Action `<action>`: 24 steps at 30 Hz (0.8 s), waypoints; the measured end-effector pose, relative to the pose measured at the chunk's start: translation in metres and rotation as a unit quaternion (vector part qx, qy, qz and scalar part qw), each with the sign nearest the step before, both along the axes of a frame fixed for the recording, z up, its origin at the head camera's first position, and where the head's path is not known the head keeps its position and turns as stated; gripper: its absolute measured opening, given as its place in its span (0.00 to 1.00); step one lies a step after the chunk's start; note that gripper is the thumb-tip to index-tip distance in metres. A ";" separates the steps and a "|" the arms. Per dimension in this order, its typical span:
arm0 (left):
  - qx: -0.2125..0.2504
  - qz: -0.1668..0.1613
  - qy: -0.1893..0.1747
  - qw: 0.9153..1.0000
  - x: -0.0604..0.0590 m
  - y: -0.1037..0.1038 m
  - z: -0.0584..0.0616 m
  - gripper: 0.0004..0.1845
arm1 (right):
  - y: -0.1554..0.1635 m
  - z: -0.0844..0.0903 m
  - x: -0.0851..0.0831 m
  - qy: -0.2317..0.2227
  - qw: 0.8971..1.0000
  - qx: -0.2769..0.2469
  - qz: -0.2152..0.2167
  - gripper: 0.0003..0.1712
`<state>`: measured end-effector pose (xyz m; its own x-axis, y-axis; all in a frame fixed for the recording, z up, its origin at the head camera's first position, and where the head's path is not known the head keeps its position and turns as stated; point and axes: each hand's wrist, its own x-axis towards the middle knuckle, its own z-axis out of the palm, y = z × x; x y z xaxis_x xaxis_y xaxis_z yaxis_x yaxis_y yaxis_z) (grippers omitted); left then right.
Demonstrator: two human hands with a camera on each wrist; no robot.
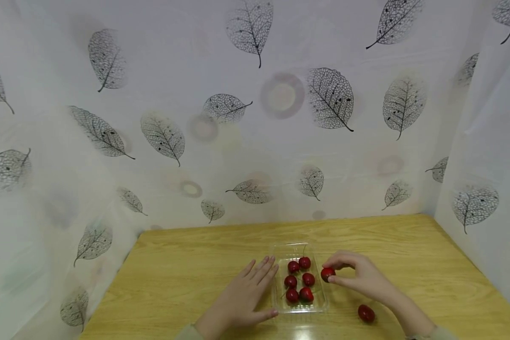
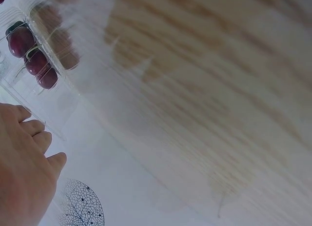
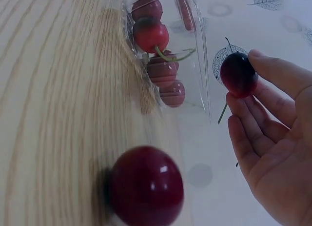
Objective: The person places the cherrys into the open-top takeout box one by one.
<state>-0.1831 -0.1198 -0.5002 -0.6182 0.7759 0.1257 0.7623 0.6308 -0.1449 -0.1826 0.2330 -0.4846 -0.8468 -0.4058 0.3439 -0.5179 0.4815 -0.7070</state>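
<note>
A clear plastic tray [image 1: 297, 309] on the table holds several dark red cherries [image 1: 308, 279], some with stems. Between thumb and fingertips, my right hand [image 1: 361, 276] pinches a cherry [image 1: 328, 274] just off the tray's right side; the right wrist view shows this held cherry [image 3: 239, 75] with a stem. My left hand [image 1: 248, 297] lies palm down with straight fingers along the tray's left edge, the fingertips at its wall. In the left wrist view, the left hand's fingers [image 2: 41, 140] are beside the tray. Another cherry [image 1: 366, 313] lies on the table, below my right wrist.
The wood-patterned table [image 1: 187, 264] reaches back to a pale hanging sheet [image 1: 255, 141] printed with dark leaves. More of this sheet encloses the left and right sides.
</note>
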 end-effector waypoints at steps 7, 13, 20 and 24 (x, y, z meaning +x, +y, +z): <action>0.003 0.001 -0.001 1.000 0.000 -0.001 -0.001 0.51 | -0.018 0.008 -0.007 -0.037 0.999 0.006 -0.005 0.16; 0.005 0.000 -0.009 1.000 0.001 -0.001 0.001 0.50 | -0.031 0.003 -0.016 -0.053 0.999 -0.001 0.000 0.16; 0.008 0.003 -0.023 1.000 0.002 0.000 0.003 0.50 | -0.045 -0.001 -0.021 -0.027 0.999 -0.015 0.025 0.16; 0.008 0.005 -0.022 1.000 0.001 0.000 0.002 0.50 | -0.052 -0.001 -0.023 -0.005 0.999 -0.007 0.037 0.16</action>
<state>-0.1817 -0.1200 -0.4984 -0.6319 0.7671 0.1106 0.7607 0.6412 -0.1006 -0.2053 0.1811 -0.4853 -0.8181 -0.4628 0.3412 -0.5443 0.4319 -0.7192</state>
